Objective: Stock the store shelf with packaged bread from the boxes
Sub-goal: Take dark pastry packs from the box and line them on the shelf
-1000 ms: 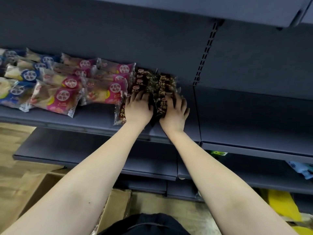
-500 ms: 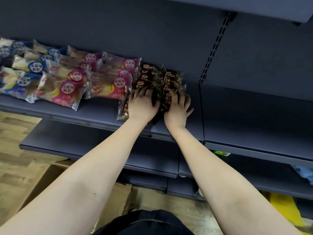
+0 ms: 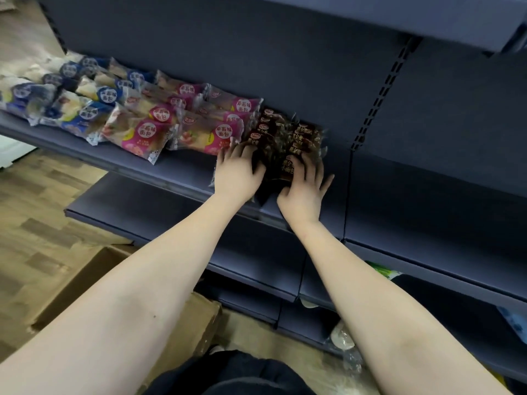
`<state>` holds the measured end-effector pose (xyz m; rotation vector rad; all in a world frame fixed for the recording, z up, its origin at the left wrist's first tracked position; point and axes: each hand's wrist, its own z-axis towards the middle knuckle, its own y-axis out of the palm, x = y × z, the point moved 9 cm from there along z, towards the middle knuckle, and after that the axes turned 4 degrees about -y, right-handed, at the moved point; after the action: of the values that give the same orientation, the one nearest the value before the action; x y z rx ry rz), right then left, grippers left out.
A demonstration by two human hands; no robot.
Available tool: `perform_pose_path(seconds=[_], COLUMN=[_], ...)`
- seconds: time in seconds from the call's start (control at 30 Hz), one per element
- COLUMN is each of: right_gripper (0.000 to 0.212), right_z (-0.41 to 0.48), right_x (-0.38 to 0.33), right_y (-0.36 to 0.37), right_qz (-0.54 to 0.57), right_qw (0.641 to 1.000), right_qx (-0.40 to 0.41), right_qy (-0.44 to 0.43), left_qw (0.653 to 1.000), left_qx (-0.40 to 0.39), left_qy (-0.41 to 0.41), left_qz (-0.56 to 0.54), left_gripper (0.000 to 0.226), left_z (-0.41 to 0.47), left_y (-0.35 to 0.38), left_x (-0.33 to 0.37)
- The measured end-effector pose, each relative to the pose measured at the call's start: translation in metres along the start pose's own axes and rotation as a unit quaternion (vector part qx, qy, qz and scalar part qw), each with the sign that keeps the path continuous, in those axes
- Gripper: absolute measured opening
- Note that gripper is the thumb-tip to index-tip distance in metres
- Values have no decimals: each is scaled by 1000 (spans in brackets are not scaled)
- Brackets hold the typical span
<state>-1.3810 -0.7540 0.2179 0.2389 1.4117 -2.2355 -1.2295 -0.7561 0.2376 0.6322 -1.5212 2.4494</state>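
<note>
Brown bread packets (image 3: 286,138) stacked on shelf (image 3: 176,169), right of pink packets (image 3: 216,135) | left hand (image 3: 239,172) and right hand (image 3: 304,186) flat, fingers spread, pressing nearest packets, gripping nothing | judged light, soft, slippery film; hold by sides, avoid crushing.

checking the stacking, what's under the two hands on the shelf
The left hand and right hand press on the front brown bread packs, more lined behind. Whether anything lies beneath those packs is hidden.
</note>
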Motion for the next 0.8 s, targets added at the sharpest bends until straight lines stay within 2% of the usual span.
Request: perform_pose_path(seconds=[0.1,0.3,0.43,0.6,0.73,0.8], right_gripper=[58,42,38,49,37,35], right_z=[3,9,8,-12,-46,-69], right_x=[-23,-94,-152,-233,-296,-328], right_y=[-4,2,19,51,97,128], right_qz=[16,98,143,192,202,202], right_qw=[996,985,973,950,935,930], right_qx=[50,44,16,-24,-60,-106], right_qy=[-72,-134,-180,-244,-286,-288], left_qw=[999,995,988,973,957,950], left_qx=[27,57,84,99,85,64], left_qy=[-14,-55,-111,-176,-242,-269], left_qz=[13,62,73,111,134,147], left_gripper=[46,41,42,41,40,40], left_z=[-8,-19,-25,-58,-109,-139], left_y=[-13,-50,-90,-137,-165,-177], left_x=[-10,-56,-112,-187,-263,-305])
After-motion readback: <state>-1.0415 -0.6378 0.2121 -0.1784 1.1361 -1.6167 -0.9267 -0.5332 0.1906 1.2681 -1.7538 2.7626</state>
